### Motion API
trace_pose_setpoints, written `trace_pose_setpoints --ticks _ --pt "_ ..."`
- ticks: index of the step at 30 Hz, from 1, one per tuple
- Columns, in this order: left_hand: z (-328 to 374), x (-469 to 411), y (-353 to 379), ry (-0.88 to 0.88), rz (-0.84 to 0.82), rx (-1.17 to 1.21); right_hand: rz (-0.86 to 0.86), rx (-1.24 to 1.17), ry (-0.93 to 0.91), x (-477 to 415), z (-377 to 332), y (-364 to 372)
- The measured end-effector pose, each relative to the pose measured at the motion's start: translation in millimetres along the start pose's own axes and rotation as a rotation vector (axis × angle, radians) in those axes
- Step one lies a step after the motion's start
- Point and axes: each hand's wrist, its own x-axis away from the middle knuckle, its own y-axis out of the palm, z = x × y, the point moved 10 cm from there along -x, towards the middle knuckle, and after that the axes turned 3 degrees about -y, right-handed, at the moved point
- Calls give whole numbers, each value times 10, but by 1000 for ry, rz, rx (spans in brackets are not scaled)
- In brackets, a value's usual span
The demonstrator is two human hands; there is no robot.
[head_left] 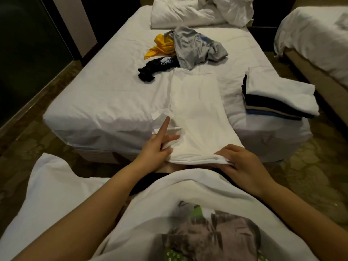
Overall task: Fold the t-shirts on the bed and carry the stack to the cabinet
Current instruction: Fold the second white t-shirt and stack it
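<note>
While pinching the white t-shirt (197,110) at its near edge, keep the cloth flat on the bed (105,95), laid lengthwise at the foot, hem just over the mattress edge. Left hand (156,146): thumb and lower fingers clamped on the loose sleeve, index finger straight and free. Right hand (239,162): fingers curled tight on the bunched hem corner.

Seemingly mid-fold, sleeve side due to come in over the body. Draw the sleeve across in one flat pass, line up the new edge with the opposite side, and press out trapped creases before doubling hem toward collar. Match the width to the folded stack (278,97) near the bed's right edge, white on top, dark layers beneath.

Further up, well apart: grey shirt (194,48), yellow shirt (162,46) and black shirt (156,66) heaped together, not yet folded. Beyond those, a rumpled duvet (197,12) at the head.
</note>
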Motion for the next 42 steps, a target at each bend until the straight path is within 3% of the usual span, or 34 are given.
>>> trace_pose_setpoints --ticks 5,10,13,15,22,33,36,38,40,42 --pt "2 -2 -6 4 -51 -34 -48 11 12 4 20 49" --pt "0 26 -17 19 -30 -25 -311 64 -21 -117 -64 149" --pt "-15 41 -17 9 -28 -11 -436 15 53 -197 -102 156" --pt "-17 51 -26 8 -26 0 -411 -63 88 -314 -132 138" --pt "-3 87 -49 -24 31 33 -190 139 43 -1306 -316 373" --pt "-33 108 -119 -38 92 69 -534 150 -30 -1564 -526 1007" --pt "-47 108 -172 -33 153 55 -432 177 -29 -1577 -505 883" --pt "-73 112 -203 -40 178 40 -201 110 48 -1604 -381 644" --pt "-94 123 -228 -27 199 38 54 -106 235 -1510 -110 385" --pt "-122 141 -235 -31 205 35 172 -382 457 -1263 221 303"
